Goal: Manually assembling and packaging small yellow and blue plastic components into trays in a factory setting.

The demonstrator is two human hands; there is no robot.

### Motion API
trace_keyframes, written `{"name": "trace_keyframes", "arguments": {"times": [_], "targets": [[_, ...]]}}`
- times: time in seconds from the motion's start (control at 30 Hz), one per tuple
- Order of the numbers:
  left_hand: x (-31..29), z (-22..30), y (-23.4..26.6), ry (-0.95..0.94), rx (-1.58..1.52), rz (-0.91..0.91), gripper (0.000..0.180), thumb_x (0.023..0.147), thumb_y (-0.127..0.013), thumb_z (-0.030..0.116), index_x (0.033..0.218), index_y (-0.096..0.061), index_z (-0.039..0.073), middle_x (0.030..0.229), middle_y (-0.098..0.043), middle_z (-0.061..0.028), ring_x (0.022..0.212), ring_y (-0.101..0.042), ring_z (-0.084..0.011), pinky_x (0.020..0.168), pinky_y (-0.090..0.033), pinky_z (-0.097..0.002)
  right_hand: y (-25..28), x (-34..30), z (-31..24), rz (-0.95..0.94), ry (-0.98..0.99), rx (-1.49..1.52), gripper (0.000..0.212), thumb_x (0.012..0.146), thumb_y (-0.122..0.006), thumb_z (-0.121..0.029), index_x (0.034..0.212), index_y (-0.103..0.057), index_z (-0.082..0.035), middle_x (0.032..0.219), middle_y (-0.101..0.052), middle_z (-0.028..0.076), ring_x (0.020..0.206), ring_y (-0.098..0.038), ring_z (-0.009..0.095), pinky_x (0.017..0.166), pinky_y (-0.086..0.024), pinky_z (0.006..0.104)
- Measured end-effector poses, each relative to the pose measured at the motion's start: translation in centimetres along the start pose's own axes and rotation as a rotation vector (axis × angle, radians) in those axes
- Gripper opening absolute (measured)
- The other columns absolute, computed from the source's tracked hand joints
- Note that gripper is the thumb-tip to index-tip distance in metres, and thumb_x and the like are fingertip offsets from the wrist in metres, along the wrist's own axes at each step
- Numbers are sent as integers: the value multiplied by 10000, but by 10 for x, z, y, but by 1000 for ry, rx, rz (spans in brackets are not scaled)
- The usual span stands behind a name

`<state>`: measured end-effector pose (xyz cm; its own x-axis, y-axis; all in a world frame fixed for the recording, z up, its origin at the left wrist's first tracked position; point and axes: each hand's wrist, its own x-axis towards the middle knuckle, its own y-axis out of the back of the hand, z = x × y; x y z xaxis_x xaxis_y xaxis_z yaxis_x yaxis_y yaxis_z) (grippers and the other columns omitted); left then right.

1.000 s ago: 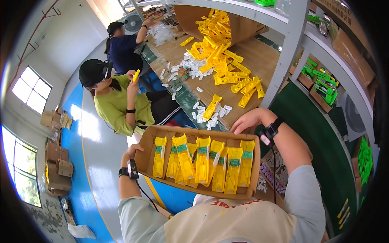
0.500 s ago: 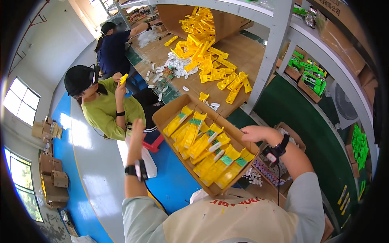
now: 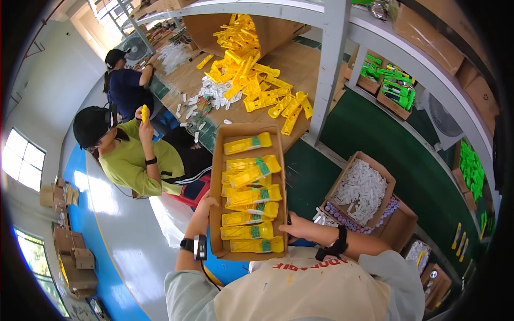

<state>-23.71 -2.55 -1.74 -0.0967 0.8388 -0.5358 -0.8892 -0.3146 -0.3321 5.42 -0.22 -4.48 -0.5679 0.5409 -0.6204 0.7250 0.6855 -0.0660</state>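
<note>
A shallow cardboard box [image 3: 216,232] is held in front of my chest, its long sides pointing away from me. Inside lie several yellow plastic casings [image 3: 254,196], stacked crosswise in a column, with green circuit boards showing at their right ends. My left hand [image 3: 204,210] grips the box's left wall, fingers partly hidden by it. On the opposite side, near the lower right corner, my right hand [image 3: 294,227] is closed on the right wall.
Yellow casings [image 3: 235,67] spill from a large carton onto the table [image 3: 308,69], beside white pieces [image 3: 218,92]. A grey shelf post [image 3: 328,80] rises right of them. To the right stands a carton [image 3: 389,199] of white parts. A green-shirted co-worker [image 3: 131,160] sits at left, holding a yellow piece.
The box has turned from slanting to nearly straight and shifted left. My left hand has come onto its left wall. My right hand has moved down and left along with the box.
</note>
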Motion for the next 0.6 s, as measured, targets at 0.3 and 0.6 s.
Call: {"name": "trace_keyframes", "arguments": {"times": [0.3,0.6], "targets": [[101,-15,-34,148,353,-403,567,606,-439,34,1169,-431,-34,985,-559,-116,842,-551,-204,753,-446,-282,2,10,51,-270,-302,395,483,842,-497,-264,1197,-387,45,1118,-482,225,974,-534,326,781,-492,386],[173,-48,-47,160,358,-425,608,608,-441,-7,1212,-397,-51,1086,-520,-132,914,-529,-222,797,-419,-274,53,15,15,368,124,-670,281,792,-502,-208,966,-533,11,921,-588,152,740,-590,294,614,-482,400]]}}
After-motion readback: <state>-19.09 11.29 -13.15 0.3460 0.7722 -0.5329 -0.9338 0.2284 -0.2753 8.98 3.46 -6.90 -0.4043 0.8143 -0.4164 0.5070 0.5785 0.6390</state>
